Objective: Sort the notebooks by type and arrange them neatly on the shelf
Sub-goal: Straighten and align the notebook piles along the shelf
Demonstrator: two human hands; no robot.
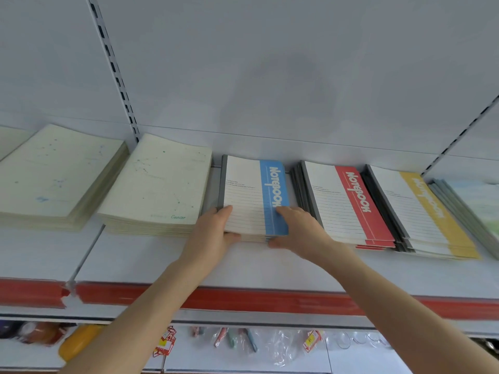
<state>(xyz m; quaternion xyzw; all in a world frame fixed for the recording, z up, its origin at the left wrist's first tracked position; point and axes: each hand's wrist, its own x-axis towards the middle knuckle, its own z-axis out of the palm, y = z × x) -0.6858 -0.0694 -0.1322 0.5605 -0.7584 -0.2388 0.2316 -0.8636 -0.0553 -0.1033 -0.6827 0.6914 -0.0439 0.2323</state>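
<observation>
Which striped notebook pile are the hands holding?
The blue-striped pile, left of the red-striped pile and yellow-striped pile; left hand and right hand grip its near edge.

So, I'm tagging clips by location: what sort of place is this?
Probably a stationery shop: the blue notebook stack and red notebook stack lie on a display shelf with a red price strip, a slotted upright behind, and tagged packets hang below.

Both bare forearms reach forward and converge. The left grip (213, 233) pinches the near left corner of the blue notebook stack (251, 190), thumb on top, fingers curled beneath. The right grip (301, 230) pinches the near right corner, fingers on the cover, thumb under the front edge.
</observation>
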